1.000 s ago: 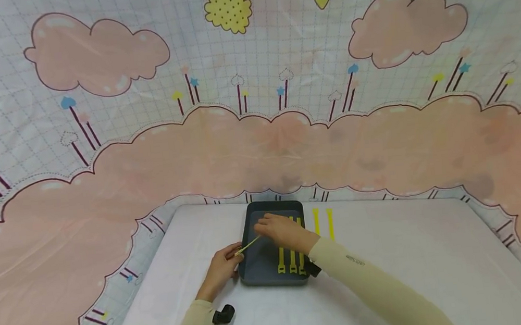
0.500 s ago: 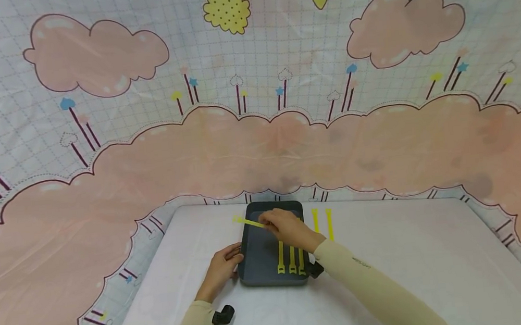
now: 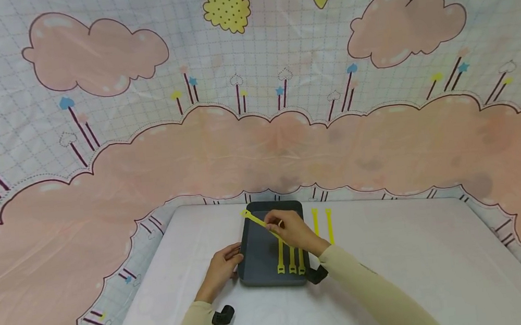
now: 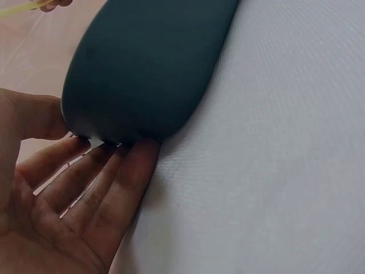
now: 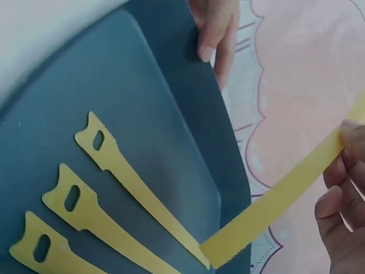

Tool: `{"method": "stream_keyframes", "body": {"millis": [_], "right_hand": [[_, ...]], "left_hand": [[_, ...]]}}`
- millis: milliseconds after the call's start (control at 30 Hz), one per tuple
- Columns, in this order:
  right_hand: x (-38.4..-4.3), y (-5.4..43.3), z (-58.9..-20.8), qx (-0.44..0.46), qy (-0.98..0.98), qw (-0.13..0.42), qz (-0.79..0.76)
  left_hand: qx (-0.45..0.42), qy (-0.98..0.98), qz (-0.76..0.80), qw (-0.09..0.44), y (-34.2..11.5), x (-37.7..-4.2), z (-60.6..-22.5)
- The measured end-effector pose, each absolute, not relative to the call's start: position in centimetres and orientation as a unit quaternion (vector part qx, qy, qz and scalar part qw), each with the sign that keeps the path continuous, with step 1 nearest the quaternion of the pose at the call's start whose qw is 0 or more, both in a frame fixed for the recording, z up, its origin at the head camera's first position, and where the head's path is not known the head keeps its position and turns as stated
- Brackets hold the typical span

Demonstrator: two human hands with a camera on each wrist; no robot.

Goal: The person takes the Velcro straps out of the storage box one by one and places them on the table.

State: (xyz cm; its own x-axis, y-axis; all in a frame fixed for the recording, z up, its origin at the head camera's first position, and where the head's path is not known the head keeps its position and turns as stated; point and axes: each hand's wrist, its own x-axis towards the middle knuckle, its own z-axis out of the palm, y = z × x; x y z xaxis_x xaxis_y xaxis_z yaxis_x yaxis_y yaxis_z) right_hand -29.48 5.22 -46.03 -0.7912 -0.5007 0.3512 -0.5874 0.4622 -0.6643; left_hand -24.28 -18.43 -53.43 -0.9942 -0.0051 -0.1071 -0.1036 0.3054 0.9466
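Note:
A dark grey tray (image 3: 259,262) lies on the white table. Its left side is held by my left hand (image 3: 222,270), thumb at the rim and fingers against the outer wall (image 4: 131,97). Above the tray, my right hand (image 3: 292,230) pinches a yellow hook-and-loop cable tie (image 3: 255,219) between thumb and fingers. The tie slants across, its slotted head up and to the left; in the right wrist view its plain tail (image 5: 274,211) hangs down over the tray. Three like ties (image 5: 142,182) lie side by side in the tray's right half, slotted heads toward me.
Two more yellow ties (image 3: 330,225) lie on the table just right of the tray. A patterned curtain (image 3: 259,152) with pink clouds hangs behind the table (image 3: 410,252). Black wrist cameras (image 3: 224,315) sit at both wrists.
The tie in my right hand has swung from pointing down-left near my left hand to slanting up-left, and the right hand has shifted slightly right. My left hand stays at the tray.

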Motion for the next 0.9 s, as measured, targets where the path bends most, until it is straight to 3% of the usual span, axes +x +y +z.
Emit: {"method": "stream_keyframes", "body": {"millis": [467,700,900], "right_hand": [[-28.5,6.6,-46.4,0.208,-0.807,0.022,0.552],[-26.5,7.4,-43.6,0.177,-0.789,-0.019,0.588],[-28.1,8.4,-46.6,0.155,-0.777,-0.02,0.61]], "left_hand": [[-0.027,0.8,0.598,0.041,-18.5,-24.4,-53.7],[-0.026,0.796,0.603,0.041,-18.5,-24.4,-53.6],[-0.022,0.796,0.604,0.043,-18.6,-24.6,-53.7]]}}
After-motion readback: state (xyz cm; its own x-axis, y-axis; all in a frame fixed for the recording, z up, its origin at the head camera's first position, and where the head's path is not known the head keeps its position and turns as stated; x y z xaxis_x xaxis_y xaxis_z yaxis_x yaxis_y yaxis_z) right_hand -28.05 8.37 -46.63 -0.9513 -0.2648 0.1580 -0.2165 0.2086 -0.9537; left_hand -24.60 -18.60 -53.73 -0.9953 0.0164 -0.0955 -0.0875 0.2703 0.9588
